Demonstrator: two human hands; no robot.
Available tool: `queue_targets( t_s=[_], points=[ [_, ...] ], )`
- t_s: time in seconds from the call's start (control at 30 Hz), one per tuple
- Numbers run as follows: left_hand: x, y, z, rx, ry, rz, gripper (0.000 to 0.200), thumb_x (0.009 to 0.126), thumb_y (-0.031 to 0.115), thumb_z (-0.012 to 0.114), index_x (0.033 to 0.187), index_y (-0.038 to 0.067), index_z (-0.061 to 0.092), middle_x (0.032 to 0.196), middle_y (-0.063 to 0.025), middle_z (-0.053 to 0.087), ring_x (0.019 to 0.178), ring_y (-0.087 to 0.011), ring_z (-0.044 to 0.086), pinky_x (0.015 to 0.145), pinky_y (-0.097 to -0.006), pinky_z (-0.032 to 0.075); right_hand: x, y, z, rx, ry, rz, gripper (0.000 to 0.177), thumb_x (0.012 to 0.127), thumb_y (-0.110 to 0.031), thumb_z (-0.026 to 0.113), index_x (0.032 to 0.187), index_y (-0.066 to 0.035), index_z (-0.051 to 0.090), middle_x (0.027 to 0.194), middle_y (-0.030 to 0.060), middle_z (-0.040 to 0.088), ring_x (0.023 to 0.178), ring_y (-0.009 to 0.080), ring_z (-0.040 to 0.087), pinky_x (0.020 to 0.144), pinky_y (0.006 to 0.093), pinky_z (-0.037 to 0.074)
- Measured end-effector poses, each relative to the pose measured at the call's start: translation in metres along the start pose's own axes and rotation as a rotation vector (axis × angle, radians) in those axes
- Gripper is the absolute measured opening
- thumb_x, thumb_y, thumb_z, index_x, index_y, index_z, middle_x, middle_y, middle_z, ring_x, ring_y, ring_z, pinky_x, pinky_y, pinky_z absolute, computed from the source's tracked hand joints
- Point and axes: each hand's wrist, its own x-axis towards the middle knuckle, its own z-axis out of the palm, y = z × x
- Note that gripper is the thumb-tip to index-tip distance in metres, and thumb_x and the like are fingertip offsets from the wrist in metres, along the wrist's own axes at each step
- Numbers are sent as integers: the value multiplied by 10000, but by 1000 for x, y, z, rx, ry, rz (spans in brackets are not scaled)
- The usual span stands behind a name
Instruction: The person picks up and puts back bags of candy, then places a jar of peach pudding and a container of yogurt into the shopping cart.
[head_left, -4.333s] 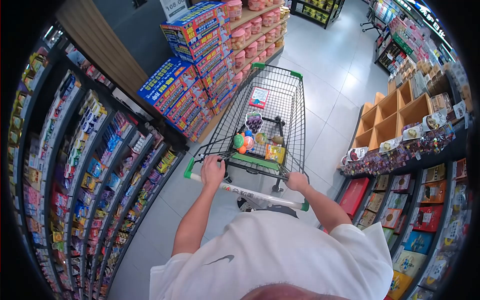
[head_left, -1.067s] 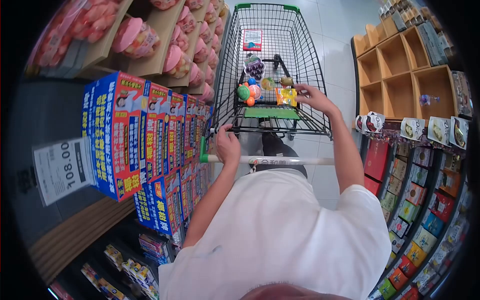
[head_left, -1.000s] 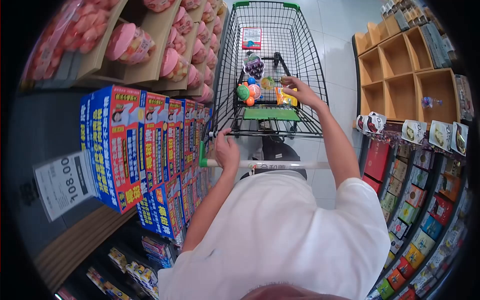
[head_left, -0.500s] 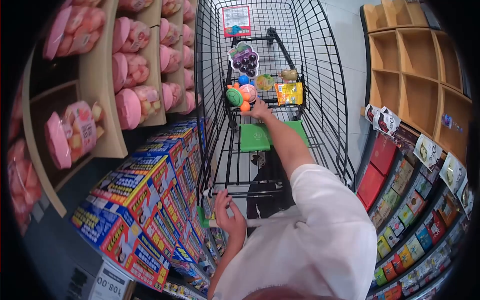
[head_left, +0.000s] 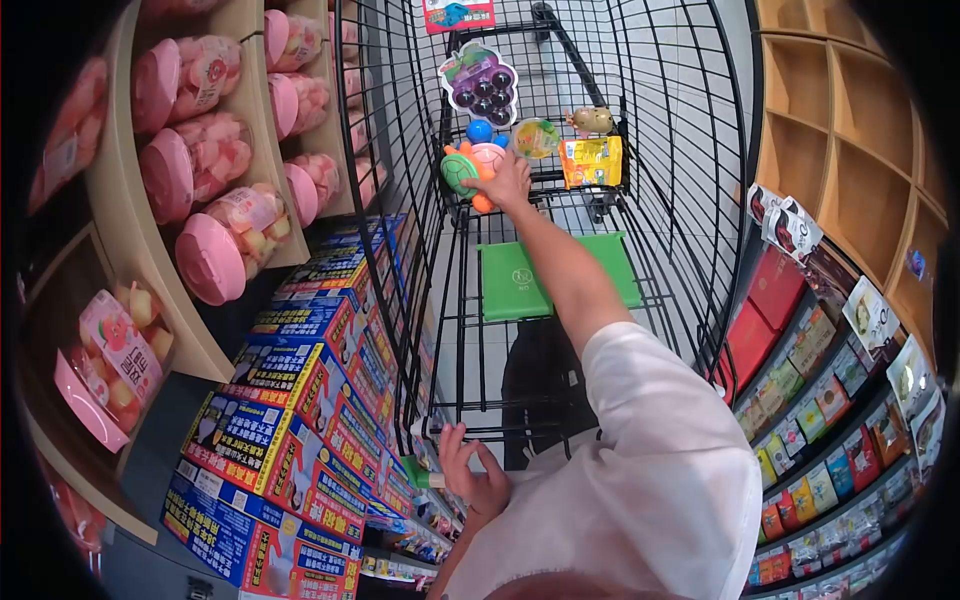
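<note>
While our right hand (head_left: 507, 184) touches toy turtles (head_left: 459, 172), grip unclear, near the cart (head_left: 615, 270)'s left edge, our left hand (head_left: 480, 482) sits open.

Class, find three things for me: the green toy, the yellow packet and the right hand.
Green toy (head_left: 460, 174), head view: middle of its green top.
Yellow packet (head_left: 591, 163), head view: middle of its front.
Right hand (head_left: 512, 184), head view: back of the hand.

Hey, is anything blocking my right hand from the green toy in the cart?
Nothing visible is. Your right hand is right at the green toy, the thumb appearing at its edge. The pink toy sits beside it; the green panel lies below your forearm.
</note>
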Motion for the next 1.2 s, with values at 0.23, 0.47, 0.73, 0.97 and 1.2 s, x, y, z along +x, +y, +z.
queue_targets(
  t_s=[0.23, 0.47, 0.73, 0.97, 1.2],
  points=[
    [-2, 0, 2, 10, -28, 16, 228, 804, -104, 584, 1009, -10, 559, 1207, -233, 628, 1232, -453, 525, 1057, -512, 391, 11, 8, 6, 203, -49, -20, 1283, 478, -574, 926, 1401, 63, 303, 1314, 232, 403, 1311, 388, 370, 1103, 440, 343],
    [-3, -3, 2, 27, -67, -12, 251, 781, -84, 598, 1012, 0, 548, 1205, -221, 628, 1219, -443, 503, 1058, -525, 358, 21, 6, 10, 440, -241, 2, 1300, 495, -493, 942, 1420, 88, 238, 1376, 260, 389, 1333, 347, 410, 1123, 406, 367],
    [-1, -8, 0, 86, -96, 19, 313, 807, -41, 614, 1096, 36, 520, 1195, -175, 647, 1246, -382, 479, 955, -400, 400, 24, -1, 18, 760, -408, -44, 1124, 557, -309, 946, 1384, 63, 283, 1336, 210, 489, 1214, 289, 541, 1038, 372, 459],
    [4, -1, -5, 94, -101, 11, 289, 784, -45, 623, 1052, 30, 543, 1139, -173, 660, 1214, -398, 495, 994, -452, 377, -1, -31, -48, 907, -579, -154, 931, 645, -215, 903, 1377, -5, 366, 1318, 141, 534, 1198, 240, 561, 1009, 371, 485],
    [7, 3, -4, 89, -112, -11, 306, 735, -57, 632, 1021, 25, 557, 1127, -152, 669, 1231, -412, 490, 1053, -495, 357, 74, -82, -128, 1128, -353, -170, 677, 754, -188, 847, 1308, -58, 479, 1201, 113, 619, 1030, 233, 661, 824, 399, 593]
  ],
)
